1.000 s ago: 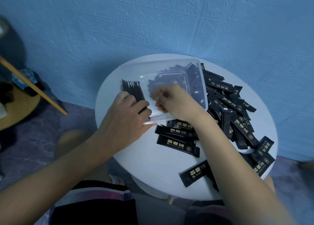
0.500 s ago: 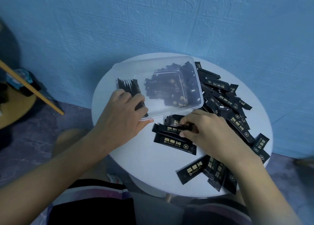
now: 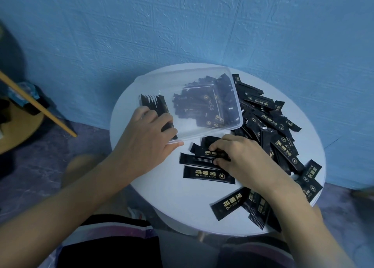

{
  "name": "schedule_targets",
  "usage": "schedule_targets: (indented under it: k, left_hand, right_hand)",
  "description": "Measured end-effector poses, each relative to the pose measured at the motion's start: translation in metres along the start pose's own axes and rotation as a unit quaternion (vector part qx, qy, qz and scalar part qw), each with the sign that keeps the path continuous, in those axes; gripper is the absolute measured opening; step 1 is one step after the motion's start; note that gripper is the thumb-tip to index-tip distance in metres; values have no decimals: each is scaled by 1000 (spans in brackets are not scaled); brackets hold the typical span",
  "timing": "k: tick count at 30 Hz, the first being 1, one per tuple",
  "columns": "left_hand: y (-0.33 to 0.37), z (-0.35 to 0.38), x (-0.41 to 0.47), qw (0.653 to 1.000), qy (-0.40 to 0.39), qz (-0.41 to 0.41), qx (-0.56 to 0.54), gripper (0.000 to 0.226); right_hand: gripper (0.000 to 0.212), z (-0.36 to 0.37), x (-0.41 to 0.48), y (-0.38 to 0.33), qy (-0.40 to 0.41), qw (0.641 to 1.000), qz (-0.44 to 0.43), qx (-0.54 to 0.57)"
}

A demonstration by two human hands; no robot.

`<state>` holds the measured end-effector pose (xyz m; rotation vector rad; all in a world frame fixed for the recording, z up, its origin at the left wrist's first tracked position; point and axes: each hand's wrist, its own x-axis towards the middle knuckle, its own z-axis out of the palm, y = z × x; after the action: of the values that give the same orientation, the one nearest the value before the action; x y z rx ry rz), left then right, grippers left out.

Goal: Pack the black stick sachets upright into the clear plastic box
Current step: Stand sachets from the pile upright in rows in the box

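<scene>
- Head view, far left: my left hand (image 3: pixel 149 138) clasps the near-left corner of the clear plastic box (image 3: pixel 172 85), fingers curled over its rim and thumb lying along the outside.
- Under those fingers an upright row (image 3: pixel 153 103) of black sachets stands against the box's left end wall.
- Farther right, more dark sachets show flat through the clear plastic. Whether they lie in the box or beneath it I cannot tell.
- Just in front of the near rim, my right hand (image 3: pixel 238 158) pinches a black coffee sachet (image 3: pixel 204 152), the top one of a few lying flat on the round white table (image 3: pixel 162 196).
- Its long axis runs left to right, and the row lies up and to the left of this grip. I judge it must be tipped on end and carried over the rim. My right hand is the nearer one.
- Far right: the loose pile (image 3: pixel 273 126) lies unpacked.
</scene>
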<state>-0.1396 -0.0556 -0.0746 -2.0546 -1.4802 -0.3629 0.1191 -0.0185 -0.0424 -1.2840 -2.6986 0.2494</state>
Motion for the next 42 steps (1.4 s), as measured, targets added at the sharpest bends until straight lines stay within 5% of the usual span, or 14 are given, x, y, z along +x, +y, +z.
schedule_targets:
  k: [11,22,29,35,42]
  left_hand:
    - [0,-2,1,1000,-6,0,-2,49]
    - [1,0,1,1000,5,-2,3,48]
    - [4,0,-2,1000,12,3,13,47]
    - [5,0,-2,1000,5,-1,20,47]
    - [5,-2,-1,1000,28,-5,-2,44]
  right_hand:
    - [20,0,-1,-2,124,989,-79,-17]
    - [18,-19,2,-14,184,960,-47,206]
    - [15,-33,47,-42,270,929,-6,254]
    - [10,-6,103,-44,99,977,96,160]
    - [14,-4,119,-51,18,972,82,219]
